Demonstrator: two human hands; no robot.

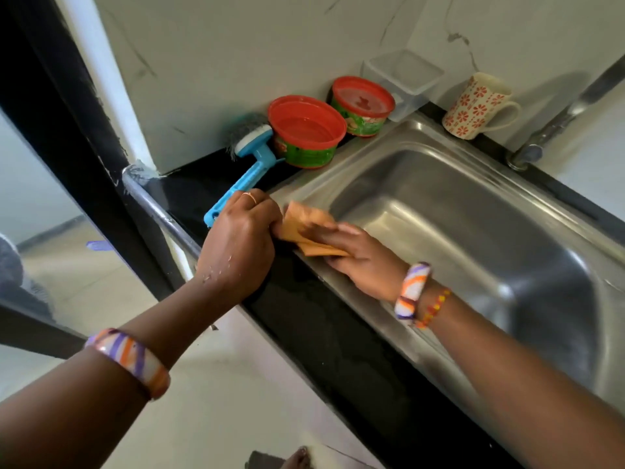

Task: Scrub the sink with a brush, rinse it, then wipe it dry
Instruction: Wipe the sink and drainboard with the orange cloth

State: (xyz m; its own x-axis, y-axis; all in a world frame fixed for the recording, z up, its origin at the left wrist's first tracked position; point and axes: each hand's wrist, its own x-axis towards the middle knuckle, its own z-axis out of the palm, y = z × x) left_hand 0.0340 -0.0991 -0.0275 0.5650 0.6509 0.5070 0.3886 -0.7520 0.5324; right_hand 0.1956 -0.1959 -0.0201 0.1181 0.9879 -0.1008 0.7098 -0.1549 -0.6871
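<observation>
A: What are the hands doing with the folded orange cloth (pixel 306 228)?

B: The right hand (pixel 363 262) lies flat on it, fingers stretched out straight, pressing the cloth down on the near left corner of the stainless steel sink's rim (pixel 338 289). The left hand (pixel 241 238) is curled into a fist, and its fingertips pinch the cloth's left edge.

A: And how does the cloth look?

B: Creased, folded into layers, blurred at its upper edge. It sits half on the steel rim, half at the black countertop (pixel 304 319).

A: Where is the brush?

B: The blue plastic brush with the grey bristled head (pixel 248 155) lies on the counter behind the left hand, its handle end just beside the knuckles, its head against the marbled wall next to an open red-rimmed green tub (pixel 306 132). No hand grips it.

A: The arms?

B: Both reach forward from below, the left wrist bent inward over the counter edge, the right forearm crossing the sink's front rim. Striped bangles sit on both wrists
</observation>
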